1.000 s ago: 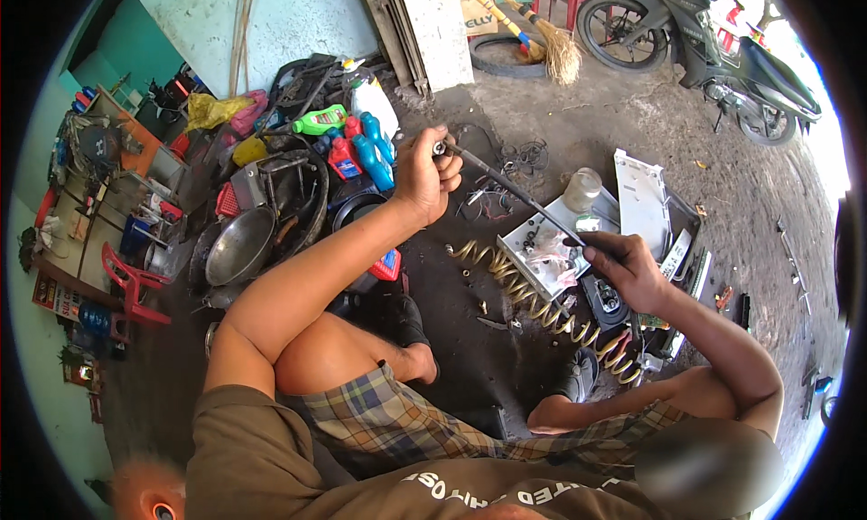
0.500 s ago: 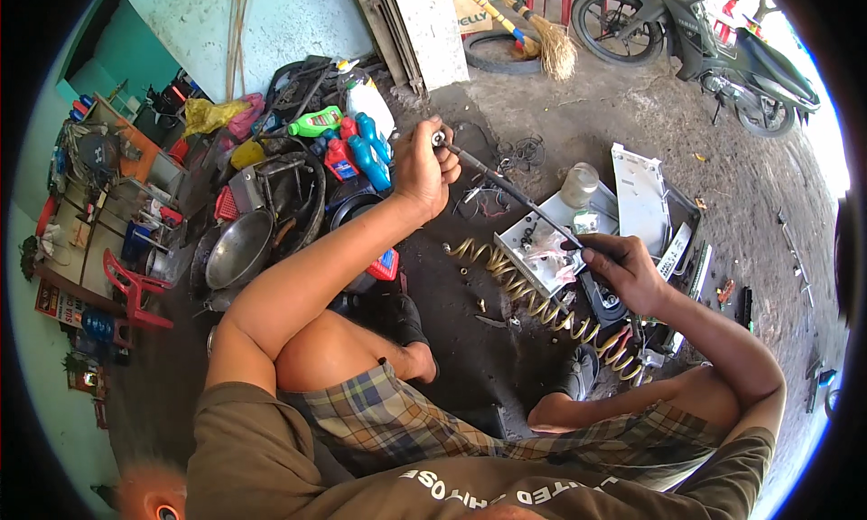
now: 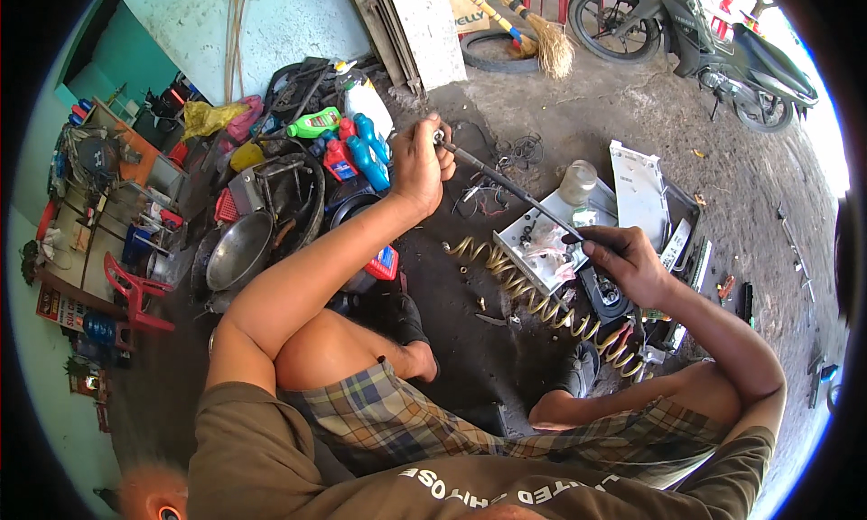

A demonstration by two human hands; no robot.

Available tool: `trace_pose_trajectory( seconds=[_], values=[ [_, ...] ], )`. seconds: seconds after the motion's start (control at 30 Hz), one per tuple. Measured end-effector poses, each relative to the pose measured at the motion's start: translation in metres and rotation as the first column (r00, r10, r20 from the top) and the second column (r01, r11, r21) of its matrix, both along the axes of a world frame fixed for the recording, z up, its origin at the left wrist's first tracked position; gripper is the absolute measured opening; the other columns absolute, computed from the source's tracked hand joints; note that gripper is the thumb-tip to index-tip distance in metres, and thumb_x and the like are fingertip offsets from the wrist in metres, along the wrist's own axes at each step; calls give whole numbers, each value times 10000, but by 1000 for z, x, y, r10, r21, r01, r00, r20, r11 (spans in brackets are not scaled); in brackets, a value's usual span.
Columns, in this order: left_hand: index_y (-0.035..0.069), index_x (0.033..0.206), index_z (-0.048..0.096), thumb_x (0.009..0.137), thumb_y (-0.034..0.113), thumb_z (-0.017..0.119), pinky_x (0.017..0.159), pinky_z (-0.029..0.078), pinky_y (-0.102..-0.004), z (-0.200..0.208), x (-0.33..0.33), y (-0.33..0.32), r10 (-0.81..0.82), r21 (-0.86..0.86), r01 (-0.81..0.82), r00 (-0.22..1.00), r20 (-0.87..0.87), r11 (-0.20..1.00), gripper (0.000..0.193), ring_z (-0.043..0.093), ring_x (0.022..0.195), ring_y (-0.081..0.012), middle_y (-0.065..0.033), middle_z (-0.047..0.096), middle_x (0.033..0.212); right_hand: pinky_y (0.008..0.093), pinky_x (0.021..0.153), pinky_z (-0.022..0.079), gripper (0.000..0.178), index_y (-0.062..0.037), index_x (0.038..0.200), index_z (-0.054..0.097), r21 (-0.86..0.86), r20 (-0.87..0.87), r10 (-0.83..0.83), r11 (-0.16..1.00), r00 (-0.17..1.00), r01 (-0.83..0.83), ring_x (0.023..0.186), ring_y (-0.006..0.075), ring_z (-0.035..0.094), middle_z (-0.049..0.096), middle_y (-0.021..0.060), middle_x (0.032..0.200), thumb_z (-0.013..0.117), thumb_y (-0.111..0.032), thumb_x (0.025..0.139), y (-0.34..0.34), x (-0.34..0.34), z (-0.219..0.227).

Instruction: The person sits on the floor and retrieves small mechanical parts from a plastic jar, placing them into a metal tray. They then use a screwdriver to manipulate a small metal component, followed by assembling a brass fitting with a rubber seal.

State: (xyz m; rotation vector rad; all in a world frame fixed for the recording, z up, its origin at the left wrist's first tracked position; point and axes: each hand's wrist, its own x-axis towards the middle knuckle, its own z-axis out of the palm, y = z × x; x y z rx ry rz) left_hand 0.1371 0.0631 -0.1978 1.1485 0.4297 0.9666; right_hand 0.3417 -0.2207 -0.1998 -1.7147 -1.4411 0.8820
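A long dark rod [image 3: 510,188] is held in the air between our two hands, slanting above the floor [image 3: 533,114], its left end farther from our body than its right. Our left hand [image 3: 420,166] is clamped on the rod near its shiny metal end, fingers curled around it into a fist, knuckles up. We reach out with that forearm on a long diagonal, and it passes over the left knee [image 3: 312,353]; we cannot tell whether it rests there. Our right hand [image 3: 630,263] pinches the other end, thumb and forefinger closed on it, the back of the hand turned largely up. The right elbow is sharply bent and set wide to the side, so the forearm points inward toward the rod. Beneath and just beyond the right hand we see a pale metal tray [image 3: 517,250] with a glass jar [image 3: 577,184] on it, and a yellowish coil [image 3: 506,276] lies alongside.
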Motion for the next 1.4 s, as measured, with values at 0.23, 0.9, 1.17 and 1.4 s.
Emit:
trace_pose_trajectory(
  seconds=[0.23,0.9,1.17,1.4],
  values=[
    [63,886,591,1127,401,553,438,286,-242,-10,-4,11,156,312,-125,985,-77,942,418,353,482,-41,41,437,632,355,865,558,427,115,1331,662,-147,-164,-58,989,985,33,913,139,668,783,169,1030,612,-229,1084,-1,-11,25],
    [90,907,586,1136,377,544,420,227,-254,-23,3,16,71,162,3,893,-445,987,370,313,459,-52,65,350,619,520,720,562,309,-6,1261,689,163,678,-110,987,727,-2,779,424,723,713,240,840,608,-205,1040,8,-12,4],
    [81,852,605,1144,405,525,411,274,-247,-45,12,20,95,474,184,857,-506,861,444,355,453,-38,67,391,584,454,833,564,250,62,1088,758,-226,249,56,974,967,2,868,316,758,784,228,934,686,-159,998,21,-2,-19],
    [101,819,585,1148,417,516,402,275,-239,-56,9,18,54,469,239,846,-530,850,461,367,453,-27,76,397,590,407,732,606,304,91,1073,739,-379,116,90,925,989,-39,799,220,721,776,169,918,797,-176,941,24,-9,-39]
  ],
)
